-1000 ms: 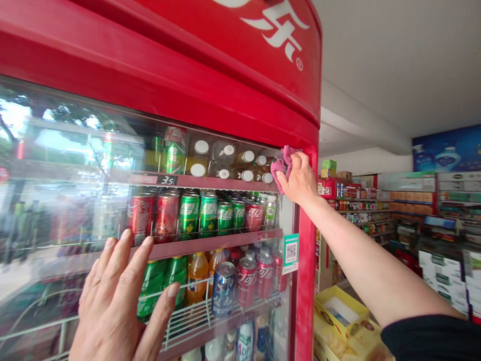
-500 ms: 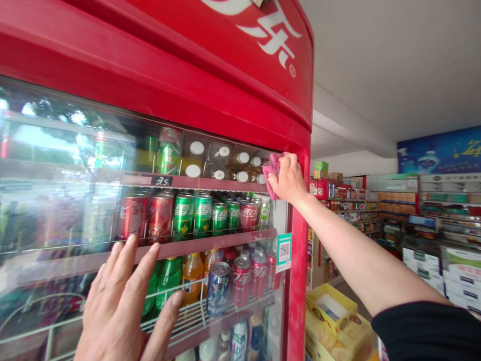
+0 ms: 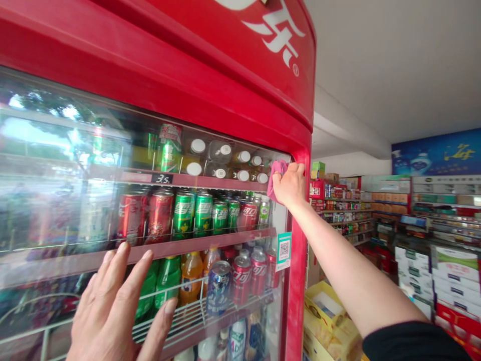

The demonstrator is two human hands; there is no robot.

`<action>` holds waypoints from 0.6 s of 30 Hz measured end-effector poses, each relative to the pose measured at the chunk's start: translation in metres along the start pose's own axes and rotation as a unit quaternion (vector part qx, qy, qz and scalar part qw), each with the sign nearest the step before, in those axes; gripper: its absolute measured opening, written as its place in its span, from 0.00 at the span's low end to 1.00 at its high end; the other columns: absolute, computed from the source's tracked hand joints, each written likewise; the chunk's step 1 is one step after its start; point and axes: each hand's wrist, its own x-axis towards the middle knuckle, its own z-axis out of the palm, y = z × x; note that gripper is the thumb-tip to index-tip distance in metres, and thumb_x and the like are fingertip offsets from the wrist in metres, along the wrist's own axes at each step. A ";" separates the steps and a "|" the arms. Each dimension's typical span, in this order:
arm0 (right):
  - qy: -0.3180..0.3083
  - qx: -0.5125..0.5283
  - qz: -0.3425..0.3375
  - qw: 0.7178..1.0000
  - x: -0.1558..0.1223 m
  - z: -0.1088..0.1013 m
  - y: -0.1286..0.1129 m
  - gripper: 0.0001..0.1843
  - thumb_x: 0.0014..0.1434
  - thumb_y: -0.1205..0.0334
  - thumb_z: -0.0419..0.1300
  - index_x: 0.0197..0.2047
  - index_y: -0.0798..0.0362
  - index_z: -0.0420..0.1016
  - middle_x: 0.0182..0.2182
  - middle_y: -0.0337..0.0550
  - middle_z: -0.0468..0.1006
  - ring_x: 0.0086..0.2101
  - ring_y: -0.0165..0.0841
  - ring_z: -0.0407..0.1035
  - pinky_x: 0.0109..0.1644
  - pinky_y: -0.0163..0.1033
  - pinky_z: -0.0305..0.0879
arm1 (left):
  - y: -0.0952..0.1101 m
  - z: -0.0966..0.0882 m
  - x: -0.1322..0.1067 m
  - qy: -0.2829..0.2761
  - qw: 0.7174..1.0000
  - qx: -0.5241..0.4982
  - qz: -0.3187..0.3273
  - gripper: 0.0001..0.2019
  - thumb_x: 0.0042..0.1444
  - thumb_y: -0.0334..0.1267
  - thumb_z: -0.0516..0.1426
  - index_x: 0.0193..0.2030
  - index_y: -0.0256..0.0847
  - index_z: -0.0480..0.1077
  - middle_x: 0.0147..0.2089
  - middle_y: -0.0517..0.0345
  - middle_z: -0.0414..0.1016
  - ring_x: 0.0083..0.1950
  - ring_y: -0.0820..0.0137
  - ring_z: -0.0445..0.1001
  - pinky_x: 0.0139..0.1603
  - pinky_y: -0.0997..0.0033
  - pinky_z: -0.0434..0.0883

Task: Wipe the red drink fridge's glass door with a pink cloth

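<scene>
A tall red drinks fridge with a glass door fills the left of the view. My left hand lies flat on the glass at the lower left, fingers spread. My right hand reaches up to the door's top right corner and presses a pink cloth against the glass beside the red frame. Behind the glass stand rows of red and green cans, with bottles on the shelves above and below.
Yellow cartons sit on the floor right of the fridge. Shop shelves with packaged goods line the back right, with stacked boxes in front of them. A blue poster hangs above.
My right hand with the pink cloth has slid down a little along the door's top right corner. My left hand has stayed flat on the glass.
</scene>
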 end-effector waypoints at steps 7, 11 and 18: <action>0.002 0.019 -0.090 0.996 0.016 0.005 0.016 0.22 0.66 0.61 0.54 0.59 0.65 0.68 0.59 0.72 0.69 0.61 0.57 0.71 0.67 0.62 0.72 | -0.008 -0.002 -0.004 0.001 1.000 0.003 -0.007 0.43 0.65 0.47 0.58 0.85 0.66 0.47 0.89 0.60 0.43 0.86 0.39 0.52 0.82 0.24 0.55; -0.012 0.011 -0.181 0.983 0.011 0.001 0.027 0.27 0.65 0.62 0.56 0.65 0.66 0.67 0.66 0.74 0.68 0.72 0.56 0.61 0.76 0.64 0.62 | -0.012 0.004 -0.006 -0.009 1.000 0.011 0.003 0.42 0.67 0.45 0.57 0.85 0.63 0.47 0.88 0.58 0.44 0.86 0.41 0.51 0.84 0.27 0.53; -0.017 -0.051 -0.140 0.989 -0.007 -0.010 0.018 0.26 0.71 0.59 0.55 0.68 0.62 0.71 0.69 0.70 0.71 0.65 0.59 0.70 0.69 0.65 0.68 | -0.008 0.015 -0.006 -0.011 1.000 0.002 0.008 0.43 0.67 0.48 0.56 0.85 0.65 0.45 0.89 0.62 0.42 0.87 0.42 0.49 0.85 0.29 0.51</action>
